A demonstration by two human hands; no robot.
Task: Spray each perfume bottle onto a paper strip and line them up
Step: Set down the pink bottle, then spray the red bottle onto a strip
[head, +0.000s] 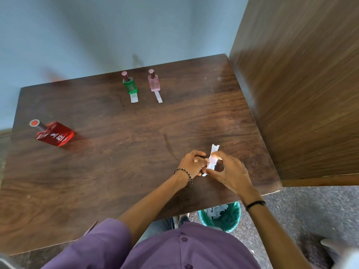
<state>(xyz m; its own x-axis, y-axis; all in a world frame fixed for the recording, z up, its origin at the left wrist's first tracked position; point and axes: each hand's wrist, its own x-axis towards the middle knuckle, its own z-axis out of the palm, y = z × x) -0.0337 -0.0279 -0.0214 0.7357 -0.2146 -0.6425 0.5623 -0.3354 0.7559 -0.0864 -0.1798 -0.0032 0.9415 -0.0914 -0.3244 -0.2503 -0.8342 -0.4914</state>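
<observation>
Head view. A pale blue wall (97, 32) backs a dark brown wood-grain table (116, 171); a tall brown wood-grain cabinet panel (301, 94) stands against the table's right edge, and grey speckled flooring (310, 206) shows at lower right. A green mesh waste bin (229, 218) holding white paper scraps sits on the floor below the table's near edge.

At the table's left stands a wide red glass perfume bottle (56, 135) with a red-topped cap, well apart from the others. Near the far edge stand a small green glass bottle (130, 86) and, just beside it, a small pink glass bottle (153, 82), both with dark red caps; a short white paper strip (134, 98) lies at the foot of the green one, a narrower white strip (158, 97) at the foot of the pink.

Near the table's right front, a torn white paper piece (212, 158) is held upright between both hands. The left hand (192, 164), beaded bracelet at the wrist, pinches its left edge with curled fingers; the right hand (229, 171), black wristband, pinches its right edge between thumb and forefinger, other fingers spread loosely.
</observation>
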